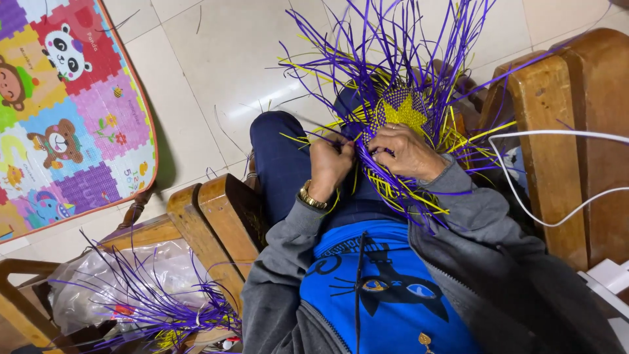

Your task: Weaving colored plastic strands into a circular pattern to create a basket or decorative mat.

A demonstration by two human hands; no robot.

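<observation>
On my lap rests a partly woven piece (400, 108) of purple and yellow strips, with a yellow star pattern at its middle and many loose strip ends (393, 46) fanning outward. My left hand (329, 162), with a gold watch on the wrist, pinches purple strips at the weave's near left edge. My right hand (406, 151) lies on the weave's near side, fingers curled around strips just below the star. The two hands are close together.
I sit on a wooden bench; its armrests (216, 223) (563, 131) flank me. A bundle of purple strips on a clear plastic bag (151, 301) lies lower left. A colourful foam play mat (65, 111) covers the tiled floor. A white cable (544, 177) loops at right.
</observation>
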